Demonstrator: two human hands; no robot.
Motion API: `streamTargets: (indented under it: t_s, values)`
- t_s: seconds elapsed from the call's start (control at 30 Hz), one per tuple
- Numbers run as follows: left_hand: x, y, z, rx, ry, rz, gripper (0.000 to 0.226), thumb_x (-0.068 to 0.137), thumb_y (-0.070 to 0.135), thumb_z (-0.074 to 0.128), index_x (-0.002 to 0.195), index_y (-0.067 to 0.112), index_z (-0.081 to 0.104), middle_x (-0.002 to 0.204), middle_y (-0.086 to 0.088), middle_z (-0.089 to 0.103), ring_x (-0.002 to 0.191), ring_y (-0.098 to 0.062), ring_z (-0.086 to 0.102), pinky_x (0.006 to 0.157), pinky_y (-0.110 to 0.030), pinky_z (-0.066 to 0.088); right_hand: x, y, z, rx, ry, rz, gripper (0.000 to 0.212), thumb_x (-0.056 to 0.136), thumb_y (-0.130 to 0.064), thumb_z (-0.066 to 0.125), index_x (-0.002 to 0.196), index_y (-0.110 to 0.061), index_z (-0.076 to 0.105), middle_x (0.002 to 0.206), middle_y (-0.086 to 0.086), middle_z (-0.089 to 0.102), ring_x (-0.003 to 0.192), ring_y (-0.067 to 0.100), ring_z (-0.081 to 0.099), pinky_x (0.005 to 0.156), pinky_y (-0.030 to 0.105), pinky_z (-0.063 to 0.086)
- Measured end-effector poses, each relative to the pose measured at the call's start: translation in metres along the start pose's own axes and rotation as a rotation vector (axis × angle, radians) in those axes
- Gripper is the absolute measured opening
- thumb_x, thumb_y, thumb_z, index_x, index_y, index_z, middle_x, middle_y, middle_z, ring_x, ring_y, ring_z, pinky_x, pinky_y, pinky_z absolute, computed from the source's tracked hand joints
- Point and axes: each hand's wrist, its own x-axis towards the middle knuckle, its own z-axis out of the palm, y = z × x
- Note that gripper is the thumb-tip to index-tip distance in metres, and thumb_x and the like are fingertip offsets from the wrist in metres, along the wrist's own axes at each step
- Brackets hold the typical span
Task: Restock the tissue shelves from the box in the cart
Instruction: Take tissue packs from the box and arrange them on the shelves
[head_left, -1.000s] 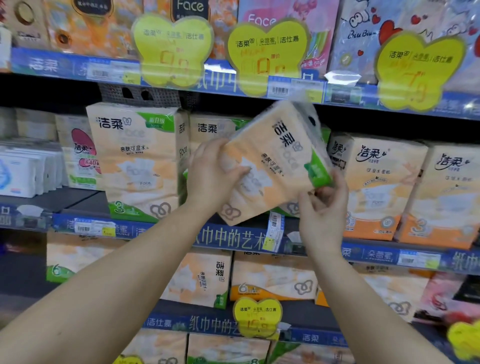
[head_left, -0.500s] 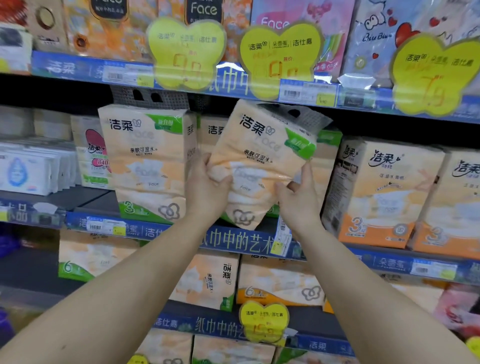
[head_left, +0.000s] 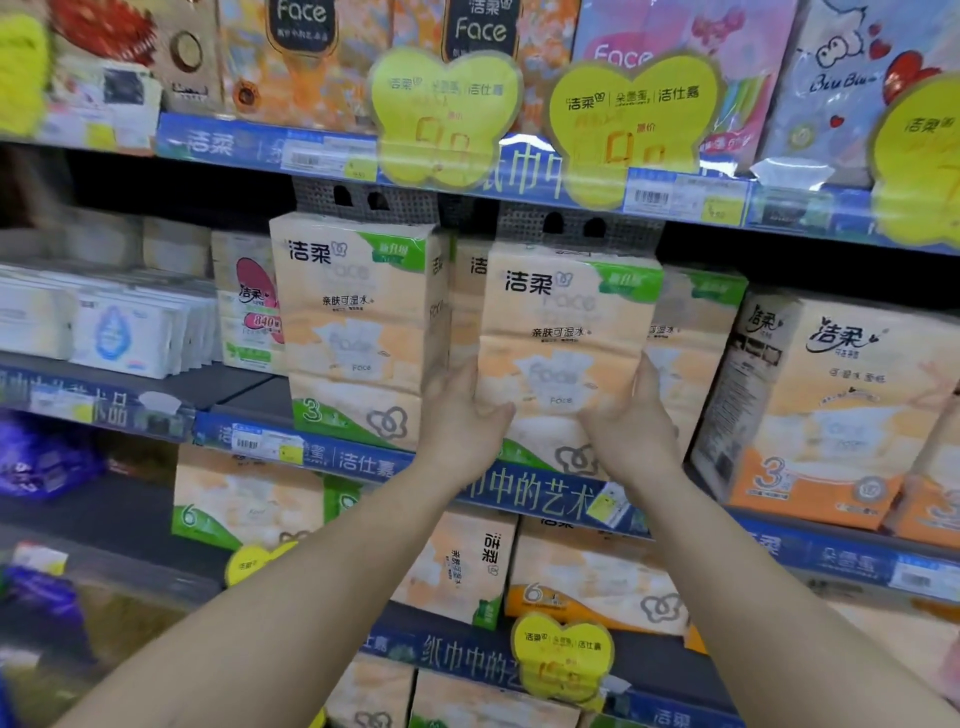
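Observation:
I hold a peach-and-green three-pack of tissues (head_left: 563, 332) upright at the front of the middle shelf (head_left: 363, 460). My left hand (head_left: 460, 421) grips its lower left side and my right hand (head_left: 631, 426) grips its lower right side. The pack stands between a matching pack (head_left: 358, 322) on the left and another matching pack (head_left: 693, 338) just behind it on the right. The pack's bottom edge is at the shelf lip, partly hidden by my hands. The cart and the box are out of view.
Orange three-packs (head_left: 826, 410) fill the shelf to the right. White tissue packs (head_left: 114, 327) lie at the left. Yellow butterfly price tags (head_left: 631, 119) hang from the upper shelf edge. Six-packs (head_left: 249, 499) sit on the shelf below.
The pack was tilted in front of the shelf; both hands have turned it upright and moved it right and in, beside the matching packs.

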Motion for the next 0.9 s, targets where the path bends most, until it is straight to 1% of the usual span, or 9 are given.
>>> streamTargets:
  t_s: [0.1,0.2,0.3,0.37,0.47,0.53,0.67,0.8,0.9]
  values:
    - [-0.001,0.001,-0.005,0.045,0.041,-0.038,0.069,0.086,0.028,0.065,0.146,0.023,0.031,0.138,-0.010,0.036,0.129,-0.024,0.037,0.109,-0.032,0.034,-0.002,-0.002,0.012,0.039,0.002,-0.021,0.083,0.090,-0.016,0.054,0.150,-0.042,0.003,0.104,-0.005,0.051,0.078,0.034,0.066,0.064,0.043,0.055]
    - [-0.010,0.000,-0.010,0.007,0.099,-0.044,0.076,0.088,0.021,0.062,0.150,0.023,0.020,0.144,-0.006,0.027,0.134,-0.021,0.029,0.107,-0.027,0.026,0.000,-0.003,0.027,0.086,-0.031,-0.053,0.082,0.087,-0.011,0.051,0.148,-0.046,0.007,0.105,-0.009,0.060,0.072,0.029,0.064,0.053,0.034,0.048]
    - [-0.017,-0.005,-0.012,0.017,0.127,0.010,0.071,0.088,0.015,0.060,0.149,0.024,0.025,0.141,-0.005,0.029,0.132,-0.019,0.032,0.101,-0.018,0.020,0.002,-0.002,0.037,0.089,-0.052,-0.102,0.074,0.086,-0.013,0.052,0.148,-0.039,0.022,0.115,-0.008,0.065,0.083,0.022,0.065,0.060,0.028,0.046]
    - [-0.017,-0.008,-0.014,0.026,0.081,0.004,0.069,0.087,0.014,0.060,0.147,0.024,0.029,0.138,-0.005,0.034,0.129,-0.020,0.037,0.105,-0.021,0.024,0.001,-0.002,0.040,0.083,-0.048,-0.125,0.063,0.088,-0.013,0.051,0.143,-0.037,0.033,0.107,-0.012,0.064,0.085,0.016,0.063,0.063,0.025,0.044]
    - [-0.014,-0.014,-0.018,-0.035,0.001,-0.009,0.071,0.087,0.013,0.061,0.147,0.027,0.028,0.137,-0.004,0.038,0.124,-0.019,0.045,0.109,-0.036,0.037,-0.001,0.000,0.040,0.078,-0.050,-0.151,0.060,0.088,-0.010,0.049,0.140,-0.039,0.037,0.098,-0.016,0.061,0.080,0.005,0.059,0.057,0.023,0.042]
    - [-0.014,-0.017,-0.022,-0.023,-0.011,0.008,0.067,0.087,0.013,0.062,0.146,0.026,0.032,0.134,-0.003,0.041,0.116,-0.015,0.049,0.105,-0.034,0.041,0.000,0.002,0.041,0.074,-0.046,-0.155,0.065,0.088,-0.008,0.050,0.142,-0.039,0.034,0.100,-0.015,0.061,0.084,0.011,0.060,0.058,0.021,0.043]
    - [-0.016,-0.022,-0.031,-0.037,0.140,0.030,0.047,0.087,0.013,0.058,0.133,0.017,0.048,0.119,-0.003,0.051,0.098,-0.015,0.052,0.089,-0.031,0.047,-0.002,0.005,0.043,0.100,-0.020,-0.147,0.071,0.089,-0.007,0.053,0.149,-0.034,0.024,0.114,-0.014,0.055,0.086,0.011,0.058,0.057,0.019,0.043]
    - [-0.017,-0.039,-0.047,-0.004,0.229,-0.031,0.040,0.087,0.018,0.056,0.126,0.015,0.050,0.113,-0.001,0.048,0.102,-0.021,0.053,0.092,-0.036,0.046,-0.011,0.009,0.053,0.121,0.056,-0.075,0.074,0.090,-0.011,0.058,0.152,-0.026,0.019,0.146,0.001,0.040,0.120,0.020,0.048,0.082,0.027,0.042]
    - [-0.028,-0.051,-0.042,0.084,0.102,0.053,0.042,0.087,0.018,0.059,0.128,0.016,0.050,0.120,-0.003,0.049,0.110,-0.020,0.050,0.097,-0.037,0.044,-0.026,0.015,0.061,0.081,0.117,-0.084,0.071,0.092,-0.019,0.060,0.151,-0.023,0.021,0.151,0.000,0.035,0.134,0.019,0.038,0.101,0.032,0.041]
